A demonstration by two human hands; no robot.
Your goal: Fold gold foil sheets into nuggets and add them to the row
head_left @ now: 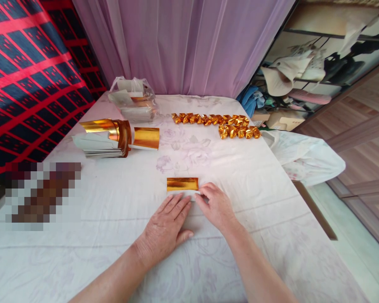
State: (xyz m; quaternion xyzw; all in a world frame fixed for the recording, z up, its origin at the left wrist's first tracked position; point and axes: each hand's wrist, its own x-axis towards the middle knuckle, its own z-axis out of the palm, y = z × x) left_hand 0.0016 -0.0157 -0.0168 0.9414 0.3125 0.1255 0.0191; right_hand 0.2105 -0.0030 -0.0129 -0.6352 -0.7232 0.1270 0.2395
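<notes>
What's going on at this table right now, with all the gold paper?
A person is pressing a small gold foil sheet flat on the white cloth-covered table. The left hand lies flat at its near edge, and the right hand pinches its near right corner. Two rows of folded gold pieces lie farther back. A stack of unfolded gold sheets sits to the left, with a plastic bag behind it.

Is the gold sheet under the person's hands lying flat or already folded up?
Partly folded: the gold sheet lies flat, its white near edge turned up under the left hand and right hand.
</notes>
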